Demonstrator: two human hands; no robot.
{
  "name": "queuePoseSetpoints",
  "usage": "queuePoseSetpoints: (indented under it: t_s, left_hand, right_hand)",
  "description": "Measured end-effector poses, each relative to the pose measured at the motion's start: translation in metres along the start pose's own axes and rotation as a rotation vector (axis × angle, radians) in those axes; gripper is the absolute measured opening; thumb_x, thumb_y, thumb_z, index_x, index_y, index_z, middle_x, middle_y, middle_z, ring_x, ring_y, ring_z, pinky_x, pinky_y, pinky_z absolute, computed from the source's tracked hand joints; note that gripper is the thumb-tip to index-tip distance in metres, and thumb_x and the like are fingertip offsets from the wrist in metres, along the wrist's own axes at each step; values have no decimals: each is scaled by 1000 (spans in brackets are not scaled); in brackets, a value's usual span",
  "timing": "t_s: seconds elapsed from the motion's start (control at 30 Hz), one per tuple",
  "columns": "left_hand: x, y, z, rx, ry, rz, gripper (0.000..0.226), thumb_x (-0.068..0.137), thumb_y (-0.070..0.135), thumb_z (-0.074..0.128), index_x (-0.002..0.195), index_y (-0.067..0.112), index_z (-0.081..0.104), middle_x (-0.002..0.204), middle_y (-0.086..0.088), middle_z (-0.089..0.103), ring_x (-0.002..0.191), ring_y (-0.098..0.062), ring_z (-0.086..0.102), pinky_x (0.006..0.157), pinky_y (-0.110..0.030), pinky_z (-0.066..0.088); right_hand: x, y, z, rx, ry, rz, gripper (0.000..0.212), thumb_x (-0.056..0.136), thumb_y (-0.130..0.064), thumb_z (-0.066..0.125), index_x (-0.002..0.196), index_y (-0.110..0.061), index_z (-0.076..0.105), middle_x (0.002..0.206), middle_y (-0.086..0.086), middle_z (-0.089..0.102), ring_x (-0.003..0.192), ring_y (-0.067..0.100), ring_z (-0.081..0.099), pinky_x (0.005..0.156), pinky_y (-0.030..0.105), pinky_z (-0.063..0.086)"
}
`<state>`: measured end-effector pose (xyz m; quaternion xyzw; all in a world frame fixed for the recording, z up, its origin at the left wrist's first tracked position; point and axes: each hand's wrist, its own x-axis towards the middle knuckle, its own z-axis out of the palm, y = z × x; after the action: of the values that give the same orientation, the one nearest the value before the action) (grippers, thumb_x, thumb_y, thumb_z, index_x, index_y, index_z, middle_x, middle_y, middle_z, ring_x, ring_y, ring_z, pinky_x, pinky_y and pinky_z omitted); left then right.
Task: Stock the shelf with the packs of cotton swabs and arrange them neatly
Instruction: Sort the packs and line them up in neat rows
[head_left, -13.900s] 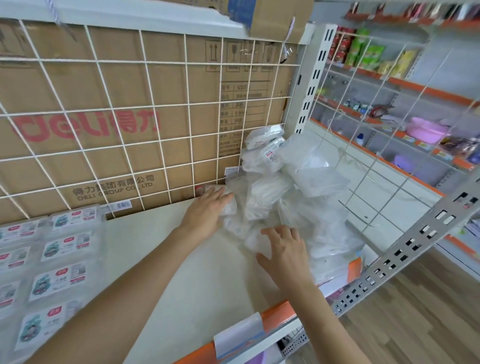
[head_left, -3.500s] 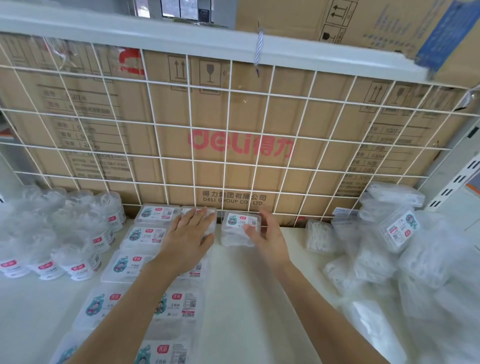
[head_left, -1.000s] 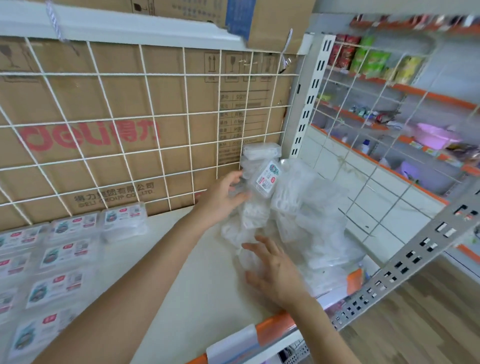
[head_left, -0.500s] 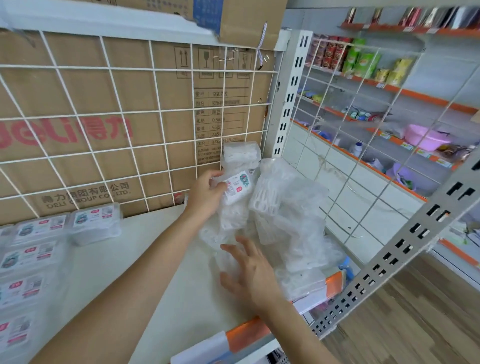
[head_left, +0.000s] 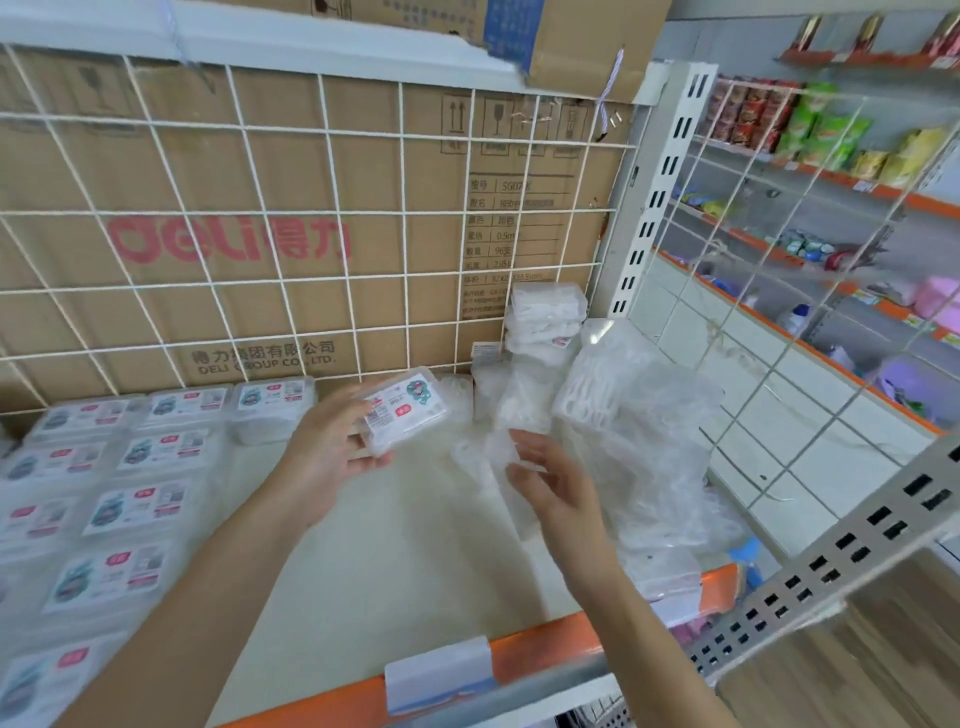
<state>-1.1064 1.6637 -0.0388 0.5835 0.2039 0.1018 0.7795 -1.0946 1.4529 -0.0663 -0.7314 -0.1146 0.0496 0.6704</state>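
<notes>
Holding one flat pack (head_left: 408, 415) of cotton swabs label-up, our left grip (head_left: 332, 452) has its fingers and thumb curled round the pack's near end, just left of the loose heap (head_left: 623, 426) of packs. Our right grip (head_left: 550, 488) hovers in front of the heap with fingers relaxed and spread, holding nothing.

We judge the job partly done. Further left of the heap, rows of packs (head_left: 135, 493) lie flat and label-up, side by side on the shelf (head_left: 395, 530), with bare shelf between them and the heap. A good share looks left to do, since the heap is piled high and jumbled.

Behind the heap, through a white wire grid (head_left: 400, 208), a cardboard box (head_left: 260, 171) reads "deli" in red with Chinese characters, and lower down "DELI GROUP CO., LTD." Each pack's label shows a teal picture and a red badge; its small print is too blurred for us to read.
</notes>
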Motion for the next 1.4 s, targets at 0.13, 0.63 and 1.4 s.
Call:
queuePoseSetpoints:
  t_s: [0.13, 0.63, 1.4]
  left_hand:
    - [-10, -2, -27, -64, 2, -46, 24, 97, 9, 42, 99, 23, 63, 97, -3, 62, 81, -20, 59, 66, -33, 49]
    - [-37, -1, -84, -25, 82, -18, 25, 92, 4, 51, 110, 18, 63, 95, -8, 66, 81, -22, 64, 63, -32, 58]
    - [-43, -6, -58, 212, -128, 16, 41, 83, 44, 59, 112, 16, 63, 101, -4, 72, 95, -18, 68, 92, -37, 50]
  right_hand:
    - [4, -18, 13, 496, -88, 230, 19, 85, -21, 58, 103, -20, 66, 95, 3, 70, 89, 19, 65, 72, 31, 53]
    - [16, -20, 73, 620, -153, 340, 41, 70, -20, 70, 106, -1, 62, 95, 13, 66, 83, 25, 64, 60, 25, 55]
    - [12, -26, 131, 381, -355, 128, 41, 81, -20, 42, 118, -25, 60, 112, 9, 67, 105, 29, 63, 89, 51, 50]
